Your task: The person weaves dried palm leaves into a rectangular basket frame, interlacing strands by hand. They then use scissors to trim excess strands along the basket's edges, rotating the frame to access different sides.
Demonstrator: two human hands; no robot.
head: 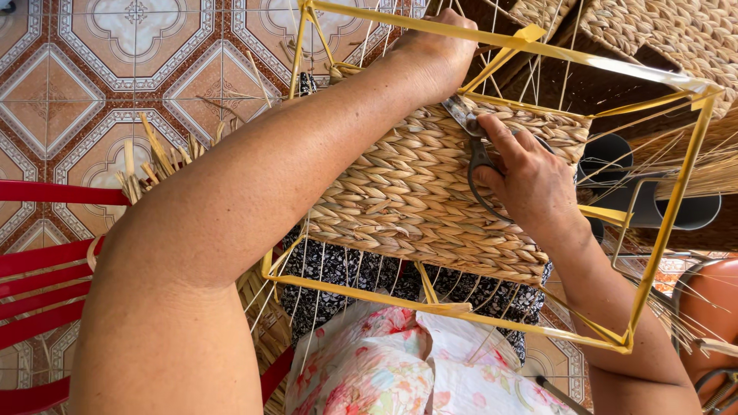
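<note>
A half-woven straw basket point(419, 192) sits on a yellow wire frame point(676, 192) over my lap. My left hand point(438, 46) reaches across the top and grips the far yellow bar of the frame above the weave. My right hand point(530, 180) holds grey metal scissors point(470, 134) against the upper edge of the woven panel, fingers through the handle loops and blades pointing up-left. Thin upright strands run from the weave to the frame bars.
A red slatted chair point(38, 284) stands at the left on the patterned tile floor point(100, 69). Loose straw bundles point(165, 161) lie beside it. Finished woven baskets point(676, 38) are stacked at the top right, dark round containers point(653, 196) below them, and an orange vessel point(711, 307) at the right edge.
</note>
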